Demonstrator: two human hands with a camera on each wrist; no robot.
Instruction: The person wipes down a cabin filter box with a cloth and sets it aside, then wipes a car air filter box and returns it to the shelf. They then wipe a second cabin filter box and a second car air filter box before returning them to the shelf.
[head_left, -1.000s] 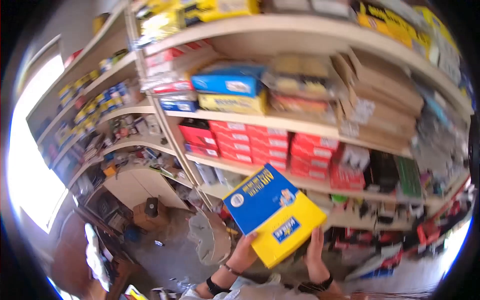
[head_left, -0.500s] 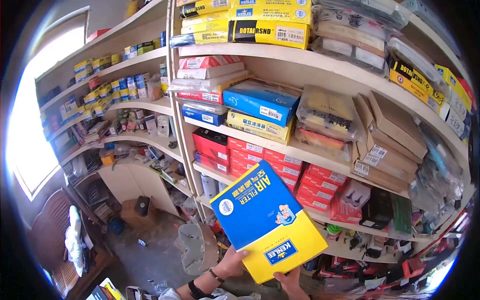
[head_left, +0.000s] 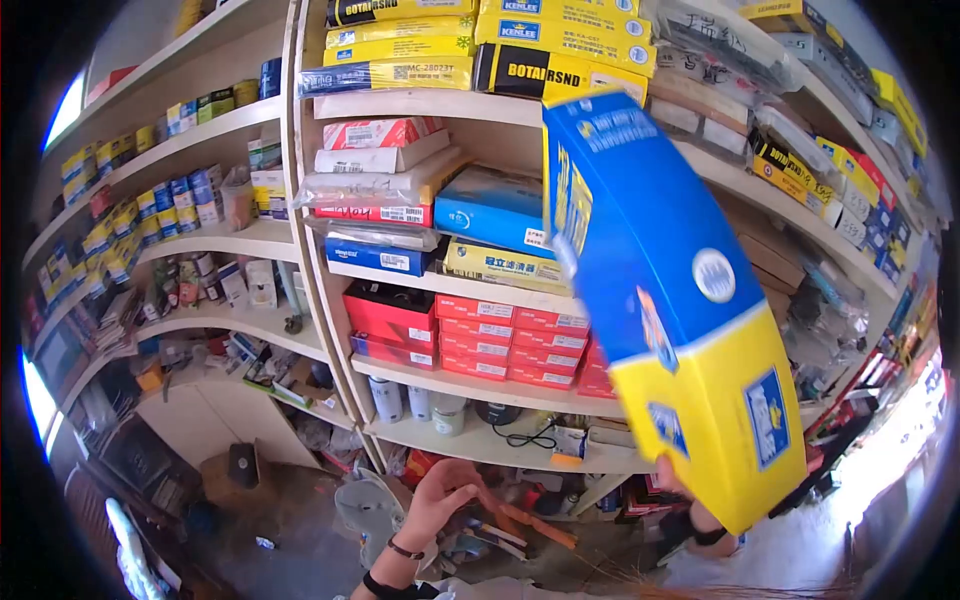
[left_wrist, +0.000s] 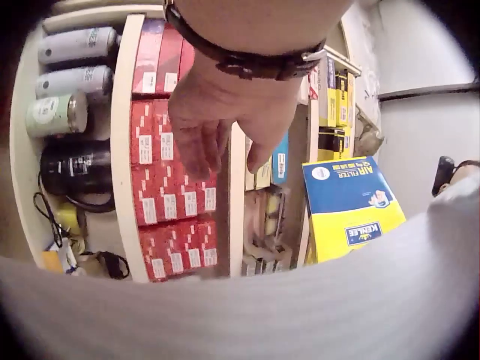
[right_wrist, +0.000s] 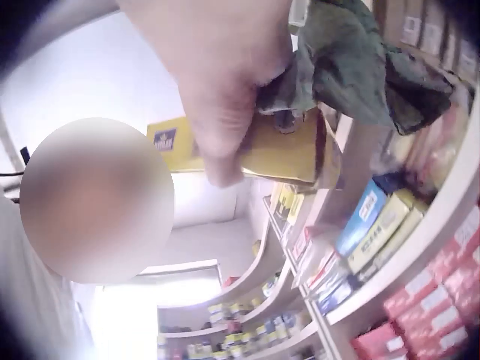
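A blue and yellow air filter box (head_left: 690, 310) stands tilted up at the right in the head view, seen from its side and front. My right hand (head_left: 688, 490) grips its lower end, partly hidden behind it. In the right wrist view my right thumb lies across the yellow side of the box (right_wrist: 281, 154), with a dark green cloth (right_wrist: 345, 71) beside the hand. My left hand (head_left: 440, 498) is away from the box, holding nothing, its fingers loosely bent. The left wrist view shows these fingers hanging in front of red boxes (left_wrist: 161, 191), with the air filter box (left_wrist: 349, 202) off to the right.
Shelves (head_left: 420, 103) hold yellow boxes (head_left: 400, 75), a blue box (head_left: 490, 205) and stacked red boxes (head_left: 475, 335). Curved shelves (head_left: 215, 245) with small packages run along the left. Below stand pale canisters (head_left: 385, 398). A cardboard box (head_left: 240, 480) sits on the floor.
The air filter box has moved up and right and turned so its side shows. My left hand has let go of it; the right hand still holds it. The head view has shifted.
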